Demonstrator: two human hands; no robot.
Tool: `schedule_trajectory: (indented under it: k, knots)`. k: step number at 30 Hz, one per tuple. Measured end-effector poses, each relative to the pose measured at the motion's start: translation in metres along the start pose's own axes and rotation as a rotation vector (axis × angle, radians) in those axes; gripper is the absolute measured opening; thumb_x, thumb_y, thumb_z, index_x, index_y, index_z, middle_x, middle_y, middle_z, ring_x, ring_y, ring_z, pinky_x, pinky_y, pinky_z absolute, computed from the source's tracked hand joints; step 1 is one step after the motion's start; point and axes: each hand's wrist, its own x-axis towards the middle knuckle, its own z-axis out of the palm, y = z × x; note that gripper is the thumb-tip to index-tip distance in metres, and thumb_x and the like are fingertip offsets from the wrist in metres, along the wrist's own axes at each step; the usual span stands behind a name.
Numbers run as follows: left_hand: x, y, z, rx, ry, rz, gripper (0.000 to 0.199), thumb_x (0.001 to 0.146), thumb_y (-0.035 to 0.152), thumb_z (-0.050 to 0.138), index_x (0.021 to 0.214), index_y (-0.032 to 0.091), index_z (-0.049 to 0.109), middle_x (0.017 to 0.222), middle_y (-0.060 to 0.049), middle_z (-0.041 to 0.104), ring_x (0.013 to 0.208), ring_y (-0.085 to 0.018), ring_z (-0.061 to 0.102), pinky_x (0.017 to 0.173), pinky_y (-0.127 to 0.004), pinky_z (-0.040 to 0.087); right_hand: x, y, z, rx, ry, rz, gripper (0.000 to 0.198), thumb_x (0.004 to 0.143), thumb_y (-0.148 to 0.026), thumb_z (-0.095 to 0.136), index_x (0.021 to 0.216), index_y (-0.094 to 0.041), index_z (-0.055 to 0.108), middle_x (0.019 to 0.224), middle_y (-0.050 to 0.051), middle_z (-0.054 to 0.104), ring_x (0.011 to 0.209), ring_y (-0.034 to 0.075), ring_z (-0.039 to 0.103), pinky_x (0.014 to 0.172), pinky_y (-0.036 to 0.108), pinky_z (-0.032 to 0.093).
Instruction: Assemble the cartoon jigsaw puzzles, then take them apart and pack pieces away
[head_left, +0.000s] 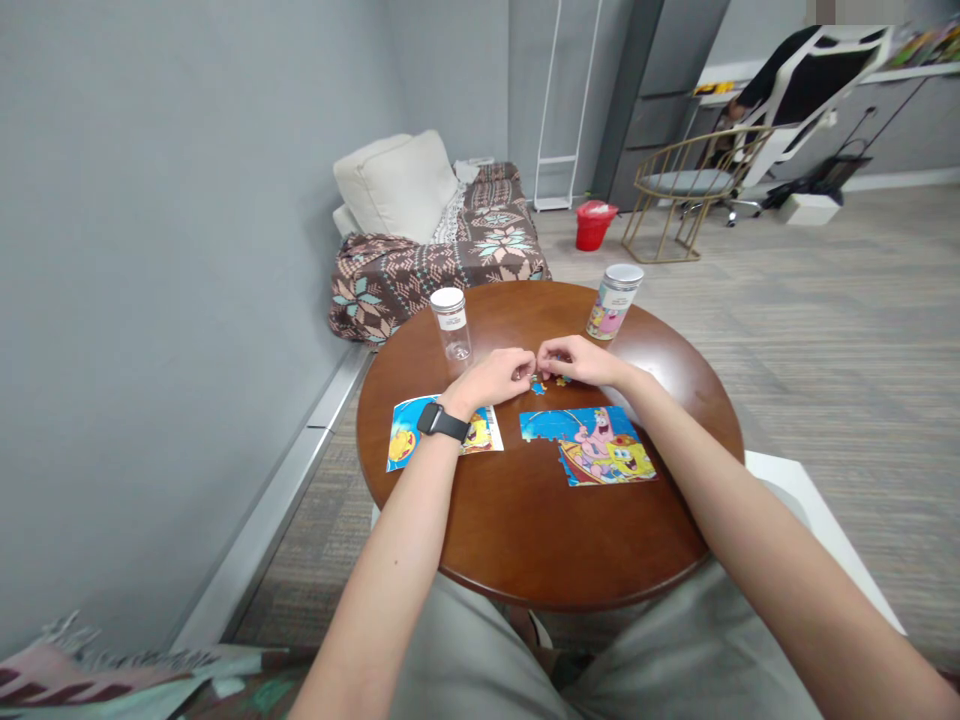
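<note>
Over a small group of loose jigsaw puzzle pieces on the round wooden table, my two hands nearly meet. My left hand, with a black watch on its wrist, has its fingers curled in at the left of the pieces. My right hand is closed too, fingertips bent down behind them. Anything between the fingers is too small or hidden to make out. Nearer me lies a partly assembled cartoon jigsaw puzzle, its lower left part open. A cartoon picture sheet lies partly under my left wrist.
Toward the table's far side stand a clear jar with a white lid and a cartoon-printed jar. Beyond are a blanket-covered sofa, a red bin and a gold-framed chair. A person's arm shows at the back right.
</note>
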Motion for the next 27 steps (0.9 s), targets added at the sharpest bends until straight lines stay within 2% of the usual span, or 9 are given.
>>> schedule_trajectory:
  k: [10, 27]
  knots:
    - [-0.0016, 0.0002, -0.0026, 0.059, -0.027, -0.048, 0.009, 0.082, 0.015, 0.051, 0.082, 0.018, 0.059, 0.079, -0.001, 0.061, 0.07, -0.014, 0.052, 0.066, -0.026, 0.037, -0.0004, 0.001, -0.0007, -0.135, -0.004, 0.04, 0.02, 0.084, -0.033, 0.052, 0.078, -0.016, 0.062, 0.071, 0.003, 0.068, 0.064, 0.015, 0.06, 0.067, 0.026, 0.043]
    - [-0.0015, -0.0026, -0.0023, 0.106, -0.03, -0.08, 0.014, 0.086, 0.015, 0.05, 0.09, 0.019, 0.063, 0.086, -0.003, 0.07, 0.075, -0.015, 0.061, 0.069, -0.026, 0.043, -0.0001, 0.0019, -0.0008, -0.171, -0.003, 0.062, 0.022, 0.083, -0.034, 0.052, 0.076, -0.017, 0.062, 0.071, 0.004, 0.069, 0.062, 0.014, 0.059, 0.066, 0.026, 0.042]
